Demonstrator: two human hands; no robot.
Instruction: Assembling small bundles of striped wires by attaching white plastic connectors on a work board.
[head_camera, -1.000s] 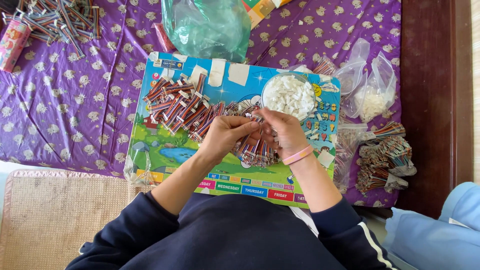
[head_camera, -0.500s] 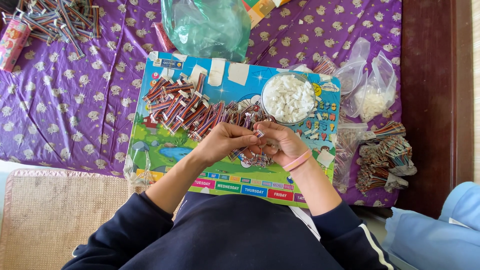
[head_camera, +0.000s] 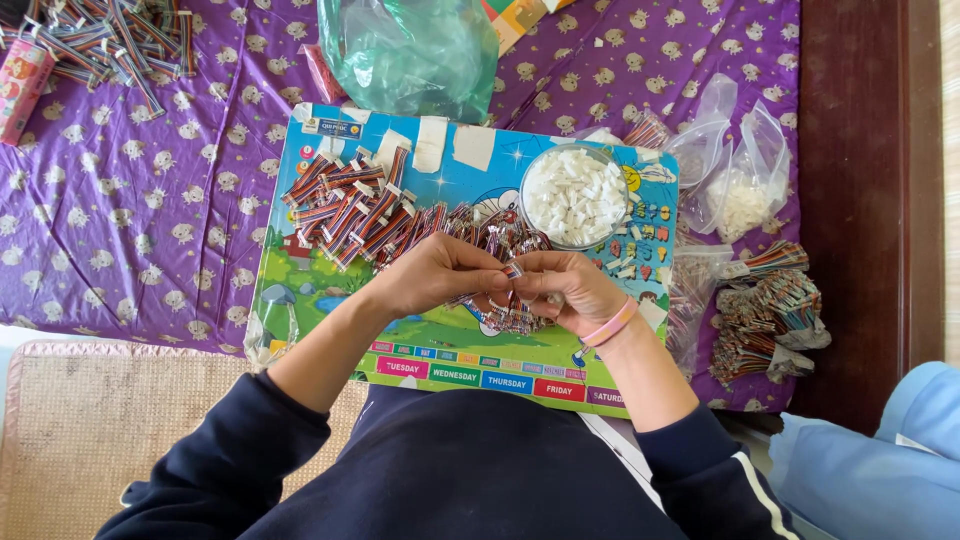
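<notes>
Both hands, left hand (head_camera: 435, 275) and right hand (head_camera: 570, 290), pinch one ribbon cable (head_camera: 513, 270) between fingers; finished cables (head_camera: 350, 205) piled at board's far-left, connector bowl (head_camera: 573, 195) full, loose cables (head_camera: 765, 310) waiting.

Green translucent plastic bag (head_camera: 412, 50) at top centre, bulging. Two clear plastic bags (head_camera: 738, 165) at right, one holding white pieces. Pink printed cylindrical package (head_camera: 22, 88) at far left. Row of coloured rectangular labels (head_camera: 490, 375) along the picture board's near edge.

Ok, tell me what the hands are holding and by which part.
Both hands, left hand and right hand, pinch one short multicoloured ribbon cable between their fingertips at its end; the exact grip is too small to tell.
</notes>
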